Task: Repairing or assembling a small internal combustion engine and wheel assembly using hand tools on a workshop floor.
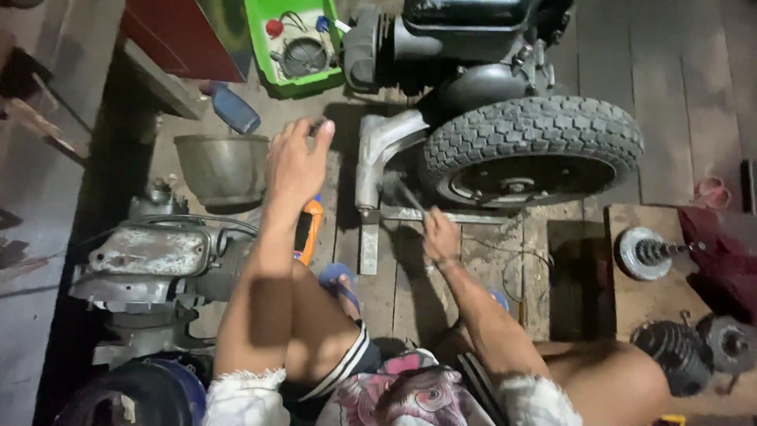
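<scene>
My left hand [297, 162] reaches forward over the wooden floor, its fingers pinched on a small dark part [315, 124] that is mostly hidden. It hovers between a metal bowl [223, 167] and a silver engine arm [380, 150]. My right hand [438, 235] grips a thin metal tool [407, 196], with the tip pointing up-left toward the base of the silver arm, beside a knobbly black tyre [532, 150]. Both forearms extend from my squatting knees at the bottom of the view.
A green tray [260, 47] of small parts and a blue bottle [233, 108] lie ahead. A dirty engine block [150, 264] sits left, and an orange-and-black object [309, 229] under my left arm. Round clutch parts [648, 252] rest on a wooden block at right.
</scene>
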